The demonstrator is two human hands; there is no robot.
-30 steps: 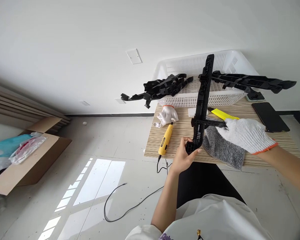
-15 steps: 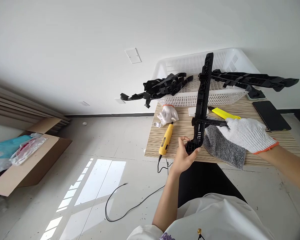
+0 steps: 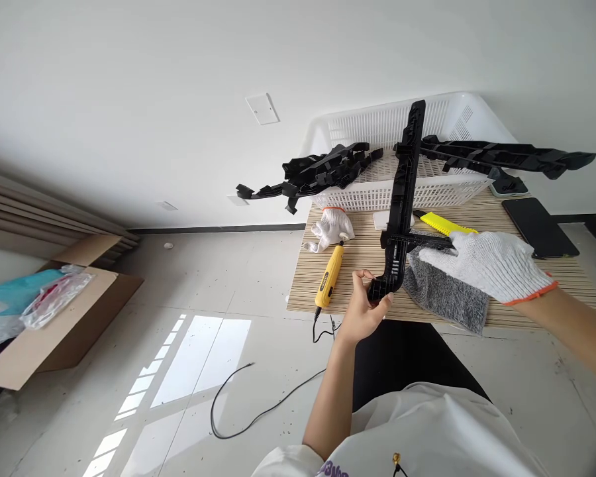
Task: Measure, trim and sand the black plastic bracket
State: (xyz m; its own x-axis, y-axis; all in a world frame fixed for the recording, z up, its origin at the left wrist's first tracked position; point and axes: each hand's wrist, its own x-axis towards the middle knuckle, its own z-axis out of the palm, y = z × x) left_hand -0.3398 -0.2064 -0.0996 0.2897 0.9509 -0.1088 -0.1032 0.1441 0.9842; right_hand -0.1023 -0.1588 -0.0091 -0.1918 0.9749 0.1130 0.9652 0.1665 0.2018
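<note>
A long black plastic part [image 3: 402, 192] with a side arm stands raised over the table, its upper end in front of the basket. My bare left hand [image 3: 365, 308] grips its curved lower end between thumb and fingers. My right hand [image 3: 487, 262], in a white knit glove with an orange cuff, pinches the tip of the side arm; its fingertips are partly hidden. Beneath that hand lies a grey cloth [image 3: 447, 291]. Just beyond it is a yellow utility knife [image 3: 442, 222]. To the left of the part lies a yellow corded rotary tool [image 3: 330, 275].
A white plastic basket [image 3: 367, 199] at the back bears black parts [image 3: 328, 169] on the left and more black parts [image 3: 506, 156] on the right, overhanging its rim. A crumpled glove [image 3: 332, 228] and a black phone [image 3: 539, 227] lie on the table. A cable [image 3: 258, 416] trails across the floor.
My right hand has shifted very slightly to the right along the side arm. The black part and my left hand have hardly moved; the view has tilted a little.
</note>
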